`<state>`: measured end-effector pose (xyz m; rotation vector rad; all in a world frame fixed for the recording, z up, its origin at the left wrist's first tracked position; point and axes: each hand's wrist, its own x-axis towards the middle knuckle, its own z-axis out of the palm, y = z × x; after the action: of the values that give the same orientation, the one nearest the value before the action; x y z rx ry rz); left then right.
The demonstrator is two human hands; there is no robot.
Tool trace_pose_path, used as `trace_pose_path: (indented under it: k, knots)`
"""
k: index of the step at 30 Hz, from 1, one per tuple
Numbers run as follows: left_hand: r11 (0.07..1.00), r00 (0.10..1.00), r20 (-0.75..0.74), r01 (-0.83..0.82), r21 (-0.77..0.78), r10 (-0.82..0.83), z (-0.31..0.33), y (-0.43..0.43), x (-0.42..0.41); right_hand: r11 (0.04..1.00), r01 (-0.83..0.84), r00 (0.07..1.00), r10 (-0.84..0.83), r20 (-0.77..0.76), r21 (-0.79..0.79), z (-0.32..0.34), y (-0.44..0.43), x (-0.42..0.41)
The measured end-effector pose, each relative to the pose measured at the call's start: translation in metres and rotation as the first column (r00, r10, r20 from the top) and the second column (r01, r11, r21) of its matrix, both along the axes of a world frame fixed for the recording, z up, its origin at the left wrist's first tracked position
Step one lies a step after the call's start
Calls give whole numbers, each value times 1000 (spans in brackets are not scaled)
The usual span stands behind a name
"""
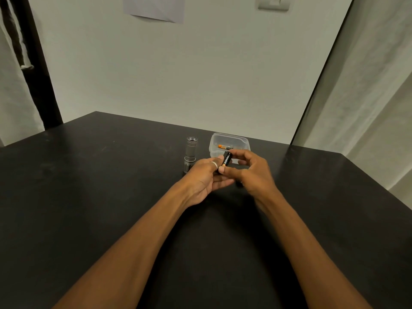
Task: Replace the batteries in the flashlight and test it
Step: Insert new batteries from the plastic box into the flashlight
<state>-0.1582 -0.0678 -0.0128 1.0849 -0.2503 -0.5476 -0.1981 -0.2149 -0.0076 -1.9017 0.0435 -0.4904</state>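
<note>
Both hands are pinched onto one battery (225,162) right in the middle of the black table (111,175). The left hand (204,180) has its fingertips closed around the lower copper-colored end, and there's a ring (214,165) on one of those fingers. The right hand (250,172) has its thumb and fingers curled together around the same battery from the other side, so the thing is clamped between the two hands, tilted with the black end pointing up and away. Can't really make out whether the hands are also holding something under it, fingers hide that part.

Just left of the grip, and a little farther back, the flashlight (190,153) stands upright on the table. It's the gray metal body, threaded open end facing up, wider end down on the table. It sits very near the left hand's knuckles, though I can't tell if they're touching.

Right behind the grip is a small clear plastic tub (229,139), just beside the flashlight on its right. Inside it there's at least one more battery (224,147) lying on its side, orange end to the left. The right hand's fingers cover the tub's front edge.

Way off to the right of the grip a pale curtain (367,85) hangs past the table edge.
</note>
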Motion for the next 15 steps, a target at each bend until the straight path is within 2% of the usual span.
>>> trace_pose_path:
  k: [6, 15]
  knots:
    - [999, 1000, 10, 21, -24, -21, 0, 1, -1, 1000, 0, 1000, 0, -4, 24, 1, 2, -2]
    - [1000, 1000, -5, 4, 10, -4, -1, 2, 2, 965, 37, 994, -8, 109, -260, -1, 11, -3]
